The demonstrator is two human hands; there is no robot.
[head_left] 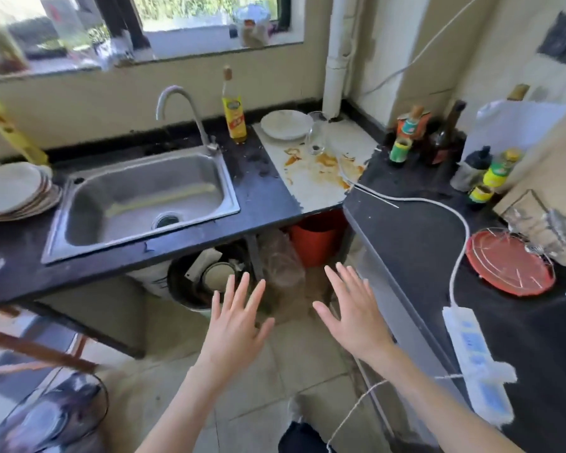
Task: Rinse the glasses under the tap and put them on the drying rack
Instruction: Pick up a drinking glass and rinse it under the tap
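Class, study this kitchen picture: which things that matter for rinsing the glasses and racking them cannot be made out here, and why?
- Glass, head view: small and see-through; how many stand there and how dirty is unclear.
- Wire rack on the red tray: blurred near the right edge; its slots are unreadable.
- Tap: whether water runs cannot be told.
- Left hand and right hand: empty, spread.

Steel-grey sink (138, 204), black counter (265, 197), yellow bottle (234, 120), red tray (507, 261).

Both hands — left hand (234, 325) and right hand (356, 308) — hover flat with fingers spread, holding nothing, over the floor before the steel sink (144, 197) — a glass (317, 134) stands beside white plates (285, 124).
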